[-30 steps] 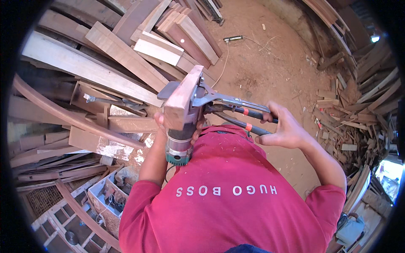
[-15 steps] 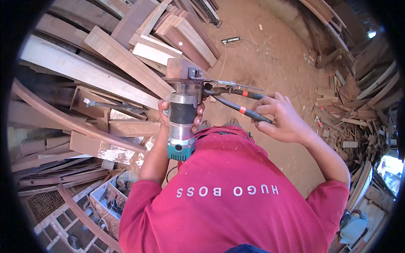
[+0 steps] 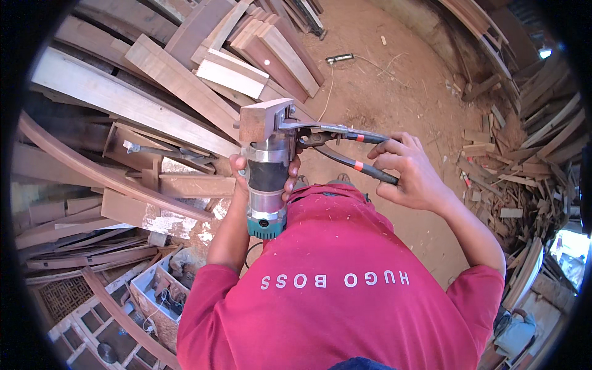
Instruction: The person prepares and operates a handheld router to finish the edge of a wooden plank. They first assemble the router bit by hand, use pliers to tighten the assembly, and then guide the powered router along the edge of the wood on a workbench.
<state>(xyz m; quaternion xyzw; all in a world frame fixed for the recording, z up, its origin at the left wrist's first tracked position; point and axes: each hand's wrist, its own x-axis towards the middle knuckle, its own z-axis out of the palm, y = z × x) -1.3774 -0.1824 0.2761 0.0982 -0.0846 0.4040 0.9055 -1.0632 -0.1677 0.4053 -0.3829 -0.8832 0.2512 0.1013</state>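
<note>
My left hand [image 3: 238, 172] is wrapped round the body of a trim router [image 3: 267, 177], silver and black with a teal end toward me. At the router's far end sits a wooden block [image 3: 256, 123] with metal hardware and a thin metal strip beside it. My right hand [image 3: 412, 171] grips the black handles of pliers [image 3: 341, 156] marked with orange bands. Their handles are spread apart. The plier jaws reach the right side of the router's far end; what they bite on, if anything, cannot be made out.
Stacked planks [image 3: 179, 98] fill the left. A curved wooden piece [image 3: 117, 176] lies nearer. A white box [image 3: 161, 280] with cords stands at lower left. On the dirt floor is a power strip [image 3: 340, 58] with a cable. Scrap wood [image 3: 493, 191] is heaped at right.
The router has tilted, so more of the wooden block's face shows. The pliers and my right hand have shifted slightly with it. Both grips look the same.
</note>
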